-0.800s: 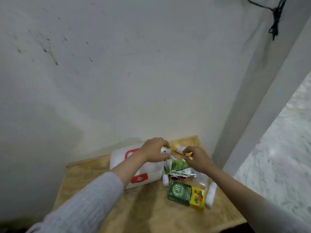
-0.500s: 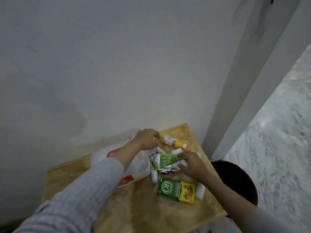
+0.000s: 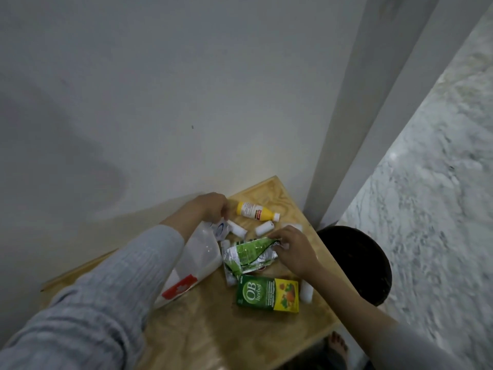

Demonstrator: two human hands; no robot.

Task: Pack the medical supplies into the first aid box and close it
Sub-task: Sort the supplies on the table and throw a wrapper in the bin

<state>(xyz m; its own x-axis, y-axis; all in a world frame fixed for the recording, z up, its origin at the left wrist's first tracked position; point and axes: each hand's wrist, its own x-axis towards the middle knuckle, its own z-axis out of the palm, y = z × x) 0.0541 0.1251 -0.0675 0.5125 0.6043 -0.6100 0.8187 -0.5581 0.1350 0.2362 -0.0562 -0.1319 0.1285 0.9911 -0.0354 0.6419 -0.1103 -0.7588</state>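
The white first aid box [image 3: 198, 259] with red cross marks lies on the wooden table [image 3: 208, 329], mostly under my left forearm. My left hand [image 3: 210, 206] rests at the box's far end, fingers curled near a white packet [image 3: 221, 229]. My right hand [image 3: 292, 248] pinches the green and silver foil sachets [image 3: 246, 255]. A yellow bottle [image 3: 257, 211] lies at the table's far side. White bandage rolls [image 3: 264, 227] lie scattered around. A green and yellow OB herbal carton [image 3: 268, 293] sits in front of the sachets.
The small table stands against a white wall [image 3: 186, 89] in a corner. A dark round stool or bin [image 3: 357, 263] is right of the table. A white roll [image 3: 306, 291] lies near the table's right edge. A bare foot [image 3: 338, 345] shows below.
The view tilted down. The yellow bottle, earlier between both hands, now lies on the table. My right hand moved down and took hold of the green sachets.
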